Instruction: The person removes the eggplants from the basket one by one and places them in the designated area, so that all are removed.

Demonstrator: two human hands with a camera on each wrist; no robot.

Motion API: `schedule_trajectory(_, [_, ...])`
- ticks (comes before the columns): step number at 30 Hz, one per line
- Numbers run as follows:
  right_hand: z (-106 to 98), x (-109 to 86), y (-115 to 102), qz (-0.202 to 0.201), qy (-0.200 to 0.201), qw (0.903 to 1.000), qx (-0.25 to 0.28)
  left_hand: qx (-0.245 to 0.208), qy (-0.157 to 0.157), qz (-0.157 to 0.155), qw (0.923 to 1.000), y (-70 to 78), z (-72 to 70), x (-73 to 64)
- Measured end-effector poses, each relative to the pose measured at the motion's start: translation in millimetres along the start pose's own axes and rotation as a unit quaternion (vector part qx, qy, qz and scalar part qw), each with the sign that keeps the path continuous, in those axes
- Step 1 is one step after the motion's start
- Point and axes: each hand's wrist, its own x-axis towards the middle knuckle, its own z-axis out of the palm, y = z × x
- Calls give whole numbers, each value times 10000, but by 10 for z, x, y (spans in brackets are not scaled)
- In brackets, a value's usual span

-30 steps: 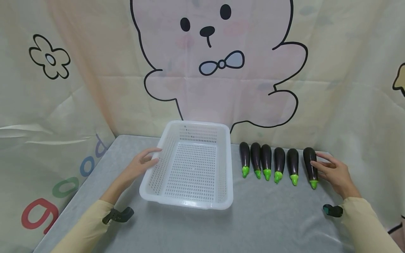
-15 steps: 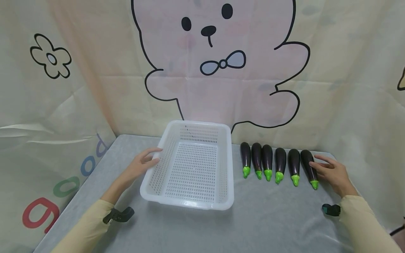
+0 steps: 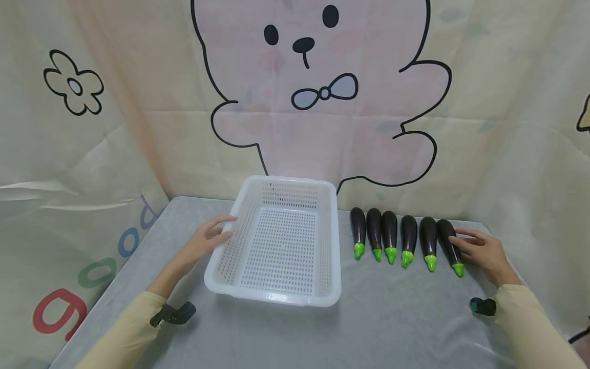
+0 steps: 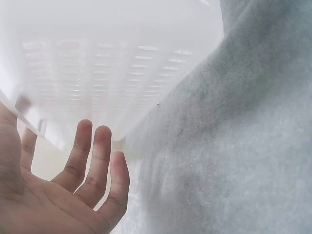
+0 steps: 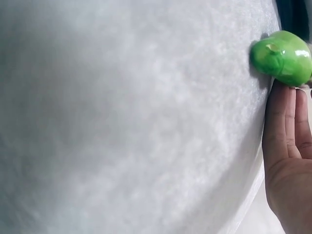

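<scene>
On the left, my left hand (image 3: 207,238) holds the side rim of a white plastic basket (image 3: 272,297). Its thumb and index finger lie over the rim. In the left wrist view the other fingers (image 4: 101,156) are outside the perforated wall. To the right of the basket, several dark purple eggplants (image 3: 407,233) with green stem ends lie in a row. Touching the right side of the end eggplant (image 3: 446,233), my right hand (image 3: 484,253) has its fingers extended. In the right wrist view these straight fingers (image 5: 278,107) reach the eggplant's green end.
A grey cloth (image 3: 392,328) covers the table. Printed fabric (image 3: 322,138) hangs behind the table and along both sides. The end eggplant slants, its top leaning toward its neighbour. A dark strap (image 3: 172,313) sits at the left wrist.
The end eggplant's top has shifted left toward the row, with my right hand following it. Over the last half second little moves. My left hand and the basket stay in place.
</scene>
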Motion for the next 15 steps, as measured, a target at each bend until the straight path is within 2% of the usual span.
schedule_trajectory(6, [-11, -26, -13, 50, 15, 10000, 77, 12, 4, 14, 10000, -14, -8, -2])
schedule_trajectory(15, [-127, -137, -38, -1, -35, 9962, 875, 123, 77, -92, 9999, -16, -10, 12])
